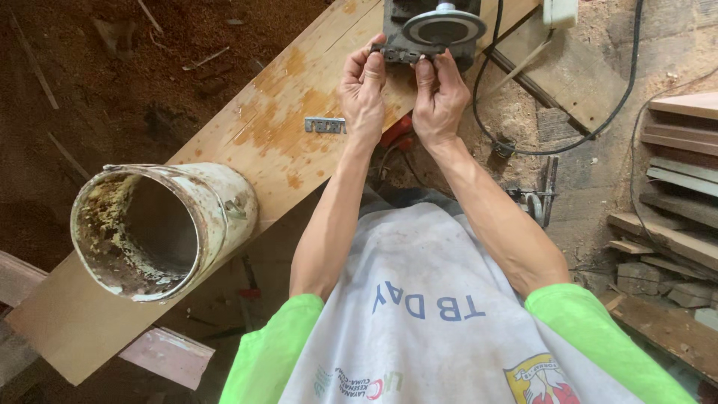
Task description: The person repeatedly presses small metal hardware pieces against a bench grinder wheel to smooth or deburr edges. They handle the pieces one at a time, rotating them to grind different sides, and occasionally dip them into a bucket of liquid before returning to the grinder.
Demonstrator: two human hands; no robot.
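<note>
Where the plank (247,172) runs from the near left corner upward, a dirty white bucket (161,228) lies on its side, mouth toward the camera. Farther along, a small metal hinge (324,125) rests flat on the wood. Beyond it, a dark metal hinge (402,54) is pinched at its ends between the fingers of the left hand (363,93) and the right hand (440,97), held against the grinder (437,30) with its round disc. The piece is probably best kept level and gripped firmly, fingertips kept off the disc.

grinder (434,30) cut off by top edge, metal piece (404,54) partly hidden by fingertips
</note>
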